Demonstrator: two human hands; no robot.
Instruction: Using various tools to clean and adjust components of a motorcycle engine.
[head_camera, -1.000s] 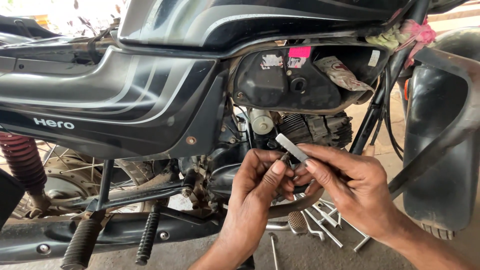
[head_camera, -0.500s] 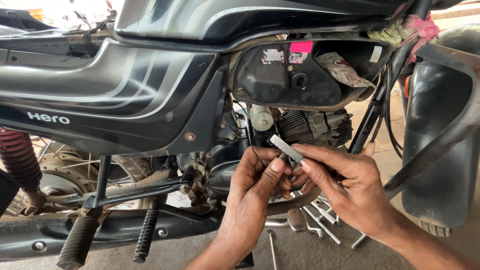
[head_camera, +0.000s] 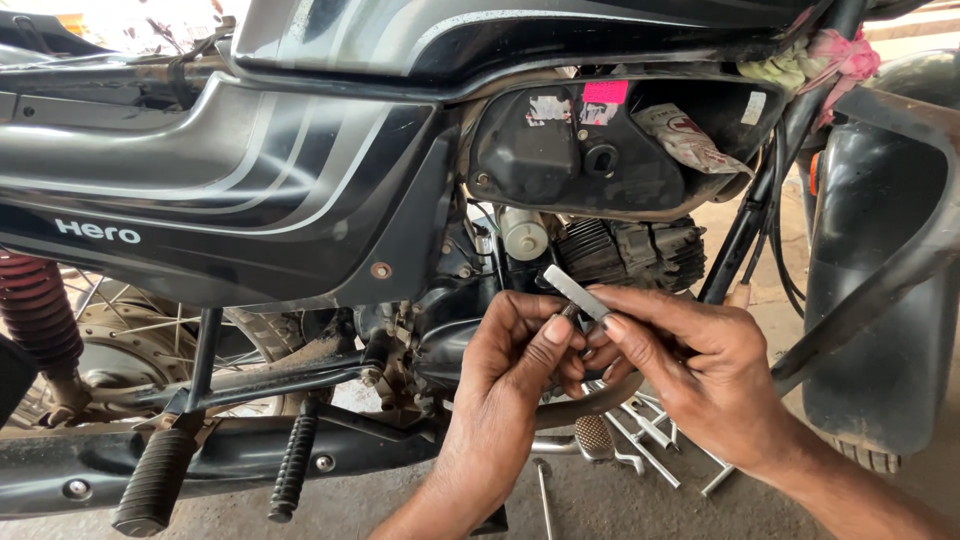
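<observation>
A black footrest (head_camera: 157, 480) hangs low under the motorcycle's dark side panel (head_camera: 250, 200). In front of the engine (head_camera: 620, 250), the left hand (head_camera: 515, 365) pinches the lower end of a flat metal strip (head_camera: 575, 293). The right hand (head_camera: 700, 375) pinches the same strip beside it, with loose spanners (head_camera: 650, 435) on the floor below.

A flat, silver metal strip (head_camera: 577, 293) tilts up to the left, pinched at its lower end, just before the motorcycle's engine (head_camera: 620, 250).

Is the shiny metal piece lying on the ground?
No, the flat metal strip is pinched between the fingers of both hands, left hand and right hand.
</observation>
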